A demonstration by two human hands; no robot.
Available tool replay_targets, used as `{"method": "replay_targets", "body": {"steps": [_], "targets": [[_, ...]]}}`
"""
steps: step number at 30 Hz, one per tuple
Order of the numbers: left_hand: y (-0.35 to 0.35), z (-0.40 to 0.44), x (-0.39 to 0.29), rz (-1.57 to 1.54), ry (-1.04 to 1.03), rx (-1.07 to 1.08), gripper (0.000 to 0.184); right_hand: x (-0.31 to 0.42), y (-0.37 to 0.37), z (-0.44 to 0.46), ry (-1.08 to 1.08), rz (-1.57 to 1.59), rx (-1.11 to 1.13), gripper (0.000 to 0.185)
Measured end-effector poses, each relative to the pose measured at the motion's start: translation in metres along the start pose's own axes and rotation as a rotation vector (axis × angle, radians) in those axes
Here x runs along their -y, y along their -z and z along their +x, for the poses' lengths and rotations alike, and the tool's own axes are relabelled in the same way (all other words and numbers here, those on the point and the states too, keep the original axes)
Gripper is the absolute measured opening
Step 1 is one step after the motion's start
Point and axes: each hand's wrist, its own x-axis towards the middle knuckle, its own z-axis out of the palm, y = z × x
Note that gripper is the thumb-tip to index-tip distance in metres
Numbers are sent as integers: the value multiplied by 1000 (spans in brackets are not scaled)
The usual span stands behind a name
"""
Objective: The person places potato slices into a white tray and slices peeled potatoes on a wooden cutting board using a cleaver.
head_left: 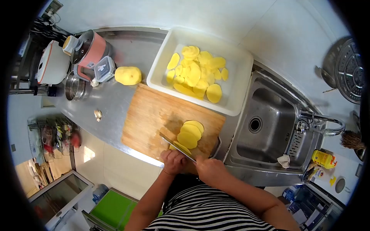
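My right hand (210, 170) is closed round the handle of a kitchen knife (178, 147), its blade slanting up and left over the wooden cutting board (144, 115). Beside the blade my left hand (173, 161) is curled, its fingers against a piece of peeled potato (172, 147) that they mostly hide. Several overlapping potato slices (190, 134) lie on the board on the blade's far side. Behind the board, a white plastic tub (235, 77) holds many yellow potato slices (192, 73). One whole peeled potato (128, 76) rests on the counter near the board's back left corner.
To the right is a steel sink (266, 127) with a faucet (323, 125) and a crumpled cloth (284, 161). On the left stand a pink pot (96, 50), a lidded container (104, 69), a steel bowl (74, 86) and a white cooker (52, 63). Garlic cloves (98, 114) lie near the counter edge.
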Motion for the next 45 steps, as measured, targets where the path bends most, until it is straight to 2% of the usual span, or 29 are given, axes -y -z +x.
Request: {"method": "replay_targets", "body": {"steps": [3,5,8,12,15,17,23,25,27,34,45], "targets": [[2,2,-2,9,3,9,26,-5,-4,-9,-43,19,39,22],[2,5,-3,19,14,1,26,3,5,-3,-60,12,73,10],[1,3,-2,20,14,-4,26,4,3,3,-66,10,82,10],[2,0,-3,3,24,23,27,-7,-8,-13,-102,14,84,19],[2,3,-2,9,15,21,26,-3,-14,1,-44,18,-28,18],[4,6,-2,3,13,26,25,-6,-26,10,-73,-28,-11,7],[1,11,-3,-31,8,-7,21,-19,-28,5,-8,-18,-81,14],[3,5,-1,-51,2,-12,18,-18,-20,-8,-6,-20,-62,16],[0,-5,3,-79,36,32,26,-13,-7,-25,-8,-30,-44,18],[2,6,0,-83,12,-9,28,-3,20,-56,-35,-42,30,17],[2,8,-1,-45,12,-8,27,14,25,-26,-97,-40,158,18]]}}
